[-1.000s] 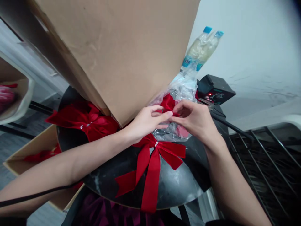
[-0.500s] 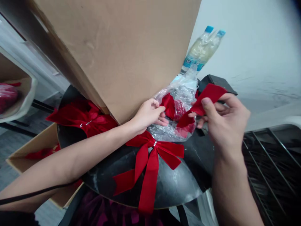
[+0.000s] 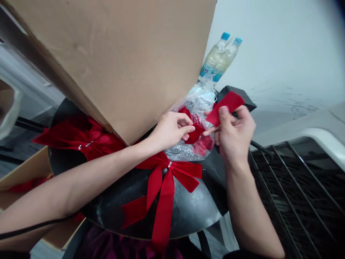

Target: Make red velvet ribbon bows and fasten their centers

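Observation:
My left hand (image 3: 176,129) is closed in a pinch at a piece of red velvet ribbon (image 3: 196,133), over a clear plastic bag (image 3: 182,153) with more red pieces inside. Between the thumb and fingers of my right hand (image 3: 234,129) is a folded red velvet ribbon (image 3: 228,106), held just above the bag's right side. Whether both hands hold one and the same ribbon, I cannot tell. A finished red bow (image 3: 168,176) with a silver tie lies in front of the bag, its tails hanging past the table's edge. More red bows (image 3: 88,142) are piled on the left.
Everything stands on a round black table (image 3: 194,212). A tall cardboard box (image 3: 129,61) fills the back. Two bottles with blue caps (image 3: 218,59) stand behind the bag, near a small black box (image 3: 238,97). A wire rack (image 3: 291,187) is at right, an open carton (image 3: 64,233) below left.
My right hand has moved left, nearer the left hand, with the ribbon. My left fingers now pinch at red ribbon. The view has shifted slightly to the right.

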